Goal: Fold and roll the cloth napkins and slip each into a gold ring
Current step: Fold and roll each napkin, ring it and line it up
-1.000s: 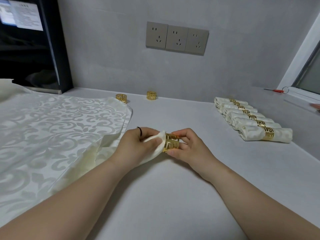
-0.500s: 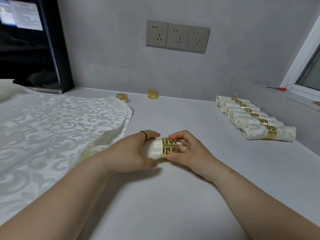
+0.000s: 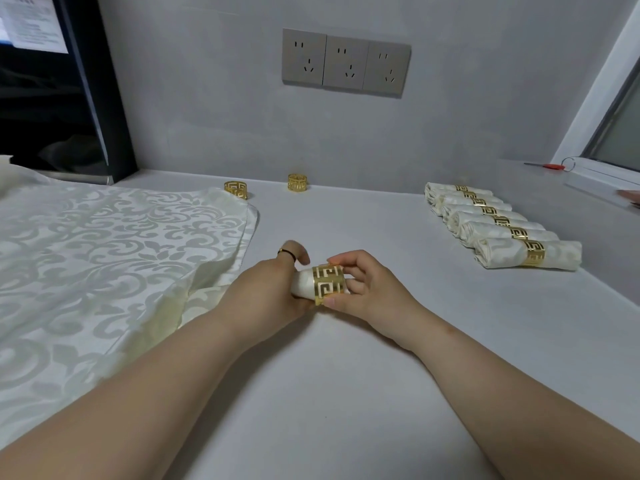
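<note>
At the middle of the white counter my left hand grips a rolled cream napkin. A gold ring with a cut key pattern sits around the roll's right end, pinched between the thumb and fingers of my right hand. Most of the roll is hidden inside my left hand. Two loose gold rings, one by the cloth's far corner and another near the wall, stand at the back. Several finished rolled napkins in gold rings lie in a row at the right.
A stack of flat patterned cream napkins covers the counter's left side. A dark appliance stands at the back left. Wall sockets are above the counter. A window sill with a red-handled tool is at the far right.
The ring has slid from the napkin's tip further onto the roll. My left hand has closed around the roll and both hands shifted slightly toward me.
</note>
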`<state>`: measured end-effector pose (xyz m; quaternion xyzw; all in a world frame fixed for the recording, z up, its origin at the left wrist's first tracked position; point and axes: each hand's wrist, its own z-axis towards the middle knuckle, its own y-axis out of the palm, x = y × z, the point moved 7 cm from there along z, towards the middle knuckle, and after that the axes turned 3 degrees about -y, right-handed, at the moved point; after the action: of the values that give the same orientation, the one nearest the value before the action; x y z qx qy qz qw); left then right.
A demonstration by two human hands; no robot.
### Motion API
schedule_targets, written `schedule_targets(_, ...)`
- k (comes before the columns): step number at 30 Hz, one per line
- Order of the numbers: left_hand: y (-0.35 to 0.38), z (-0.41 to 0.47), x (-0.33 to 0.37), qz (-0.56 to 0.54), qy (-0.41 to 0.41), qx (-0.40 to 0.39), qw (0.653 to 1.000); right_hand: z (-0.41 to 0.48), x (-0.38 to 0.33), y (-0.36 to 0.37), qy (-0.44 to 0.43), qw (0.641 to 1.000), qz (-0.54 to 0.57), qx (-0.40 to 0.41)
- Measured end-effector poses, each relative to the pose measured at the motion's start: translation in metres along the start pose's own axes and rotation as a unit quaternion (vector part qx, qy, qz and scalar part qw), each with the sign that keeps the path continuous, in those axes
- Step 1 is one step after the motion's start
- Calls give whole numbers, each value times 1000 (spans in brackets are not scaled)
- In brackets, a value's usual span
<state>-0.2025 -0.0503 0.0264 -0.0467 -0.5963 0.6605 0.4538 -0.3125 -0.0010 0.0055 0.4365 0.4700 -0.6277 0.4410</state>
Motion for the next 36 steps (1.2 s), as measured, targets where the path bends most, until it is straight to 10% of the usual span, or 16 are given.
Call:
schedule_targets(10, 7, 0, 10, 75, 55, 13, 996, -3, 10, -6, 107, 982, 152, 5)
schedule_targets(36, 5, -2, 15, 152, 64, -13, 986, -5, 12, -14, 127, 987, 82, 55)
